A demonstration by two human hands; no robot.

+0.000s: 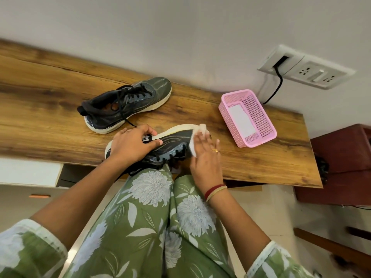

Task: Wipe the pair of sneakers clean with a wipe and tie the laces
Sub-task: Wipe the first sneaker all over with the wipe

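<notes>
Left grip point(130, 144): we are clasping sneaker point(172, 141) by its heel, frame centre.
Right grip point(204, 151): flat-fingered, pressing wipe point(197, 135) on toe, rightward.

Far sneaker point(128, 105) dark grey-olive mesh, black laces, cream-white sole — near sneaker point(172, 141) black-grey, same pale sole. Wipe point(197, 133) white. Basket point(236, 93) pink, fine perforated grid. Table point(50, 97) brown woodgrain, dark streaks. Trousers point(152, 217) green — white flower-and-leaf print. Bangles point(215, 190) red and gold.
</notes>
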